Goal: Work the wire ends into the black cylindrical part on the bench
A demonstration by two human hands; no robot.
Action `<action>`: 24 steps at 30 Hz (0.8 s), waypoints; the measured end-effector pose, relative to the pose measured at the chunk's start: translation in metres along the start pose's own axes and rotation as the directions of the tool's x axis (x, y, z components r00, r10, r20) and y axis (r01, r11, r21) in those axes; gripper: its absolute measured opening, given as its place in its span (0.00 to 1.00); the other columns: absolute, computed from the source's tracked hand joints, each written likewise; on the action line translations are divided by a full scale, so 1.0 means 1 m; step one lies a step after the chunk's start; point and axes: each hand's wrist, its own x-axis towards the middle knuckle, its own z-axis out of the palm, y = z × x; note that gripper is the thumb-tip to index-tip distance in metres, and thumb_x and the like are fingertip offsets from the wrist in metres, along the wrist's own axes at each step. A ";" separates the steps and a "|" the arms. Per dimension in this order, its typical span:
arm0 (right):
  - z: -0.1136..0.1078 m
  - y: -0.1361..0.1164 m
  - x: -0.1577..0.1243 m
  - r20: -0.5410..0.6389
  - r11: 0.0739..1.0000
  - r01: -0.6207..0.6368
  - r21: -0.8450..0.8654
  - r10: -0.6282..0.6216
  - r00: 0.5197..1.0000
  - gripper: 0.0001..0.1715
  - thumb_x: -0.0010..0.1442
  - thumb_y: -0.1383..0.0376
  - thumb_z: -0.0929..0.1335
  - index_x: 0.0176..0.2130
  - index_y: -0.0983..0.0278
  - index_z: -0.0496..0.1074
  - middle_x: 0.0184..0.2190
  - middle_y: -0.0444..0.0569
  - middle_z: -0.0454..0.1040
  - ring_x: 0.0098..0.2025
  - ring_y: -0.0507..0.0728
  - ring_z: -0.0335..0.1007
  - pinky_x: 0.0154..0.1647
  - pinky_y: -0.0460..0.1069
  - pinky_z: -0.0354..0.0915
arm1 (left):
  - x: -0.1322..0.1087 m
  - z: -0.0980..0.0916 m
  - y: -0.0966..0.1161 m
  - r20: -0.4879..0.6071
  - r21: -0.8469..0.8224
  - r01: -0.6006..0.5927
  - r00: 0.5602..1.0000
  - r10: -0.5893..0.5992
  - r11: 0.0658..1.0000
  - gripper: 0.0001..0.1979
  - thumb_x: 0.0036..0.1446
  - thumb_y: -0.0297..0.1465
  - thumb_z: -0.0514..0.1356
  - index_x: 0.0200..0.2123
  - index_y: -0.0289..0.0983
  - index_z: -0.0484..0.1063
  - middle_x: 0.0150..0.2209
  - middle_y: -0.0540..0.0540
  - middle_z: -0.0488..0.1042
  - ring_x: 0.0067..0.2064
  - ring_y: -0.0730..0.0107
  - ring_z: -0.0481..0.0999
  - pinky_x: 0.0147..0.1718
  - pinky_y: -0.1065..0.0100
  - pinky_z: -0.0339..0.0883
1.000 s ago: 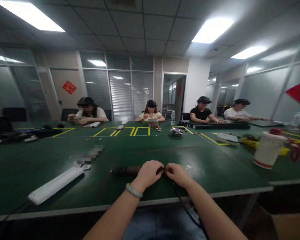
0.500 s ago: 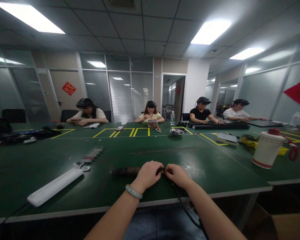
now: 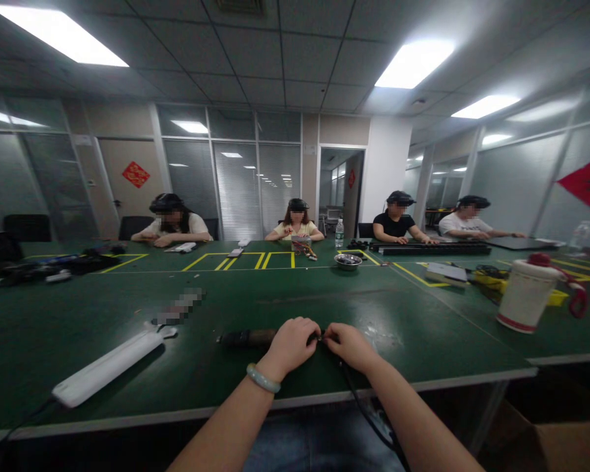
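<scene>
We see both forearms rise from the bottom edge, angled inward, wrists bent over the table [image 3: 413, 328], hands nearly meeting at lower centre. Left hand [image 3: 295, 342], bracelet [image 3: 263, 378] at wrist: palm down, fingers curled over the right part of a dark cylindrical tool [image 3: 248, 338], which lies flat just left of centre, lower half. Right hand [image 3: 350, 344]: knuckles up, thumb and index pressed together by the tool's right end; we can't tell what's pinched, too small. Black cable [image 3: 356, 398] hangs below the right hand, running toward bottom centre-right.
</scene>
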 end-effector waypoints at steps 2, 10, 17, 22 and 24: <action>0.000 0.001 0.000 -0.001 1.000 -0.003 -0.001 0.003 1.000 0.07 0.57 0.63 0.66 0.33 0.62 0.73 0.28 0.43 0.75 0.30 0.51 0.67 0.30 0.44 0.55 | 0.000 0.001 0.000 -0.014 -0.003 0.018 1.000 -0.019 1.000 0.10 0.56 0.28 0.58 0.42 0.41 0.70 0.39 0.49 0.73 0.43 0.66 0.70 0.44 0.65 0.61; -0.001 0.001 0.000 0.011 1.000 -0.012 0.012 0.011 1.000 0.07 0.57 0.63 0.66 0.34 0.61 0.74 0.29 0.43 0.75 0.30 0.51 0.67 0.30 0.44 0.55 | 0.001 0.001 0.001 -0.012 -0.028 0.002 1.000 -0.002 1.000 0.06 0.56 0.28 0.57 0.38 0.41 0.70 0.38 0.49 0.73 0.42 0.65 0.70 0.42 0.65 0.61; -0.002 -0.001 -0.001 0.015 1.000 -0.021 0.022 0.020 1.000 0.07 0.57 0.63 0.66 0.33 0.61 0.74 0.28 0.43 0.75 0.29 0.51 0.66 0.29 0.45 0.54 | 0.000 -0.001 0.001 -0.009 -0.025 -0.007 1.000 0.007 1.000 0.07 0.56 0.27 0.57 0.38 0.41 0.71 0.38 0.49 0.74 0.42 0.66 0.70 0.42 0.65 0.61; -0.003 -0.003 0.000 0.019 0.999 -0.041 0.001 0.041 0.999 0.08 0.57 0.63 0.66 0.34 0.62 0.74 0.29 0.44 0.75 0.30 0.51 0.66 0.30 0.45 0.55 | 0.000 0.000 0.001 -0.030 -0.017 0.018 0.999 -0.019 1.000 0.09 0.56 0.28 0.58 0.42 0.41 0.69 0.39 0.49 0.73 0.42 0.65 0.70 0.42 0.65 0.61; -0.003 -0.004 0.000 0.019 0.999 -0.045 -0.005 0.045 0.999 0.08 0.57 0.62 0.66 0.34 0.62 0.74 0.29 0.44 0.75 0.30 0.52 0.66 0.30 0.45 0.55 | 0.000 0.001 0.001 -0.022 -0.004 0.018 1.000 -0.018 1.000 0.08 0.56 0.27 0.58 0.40 0.41 0.70 0.38 0.49 0.73 0.42 0.66 0.70 0.42 0.65 0.61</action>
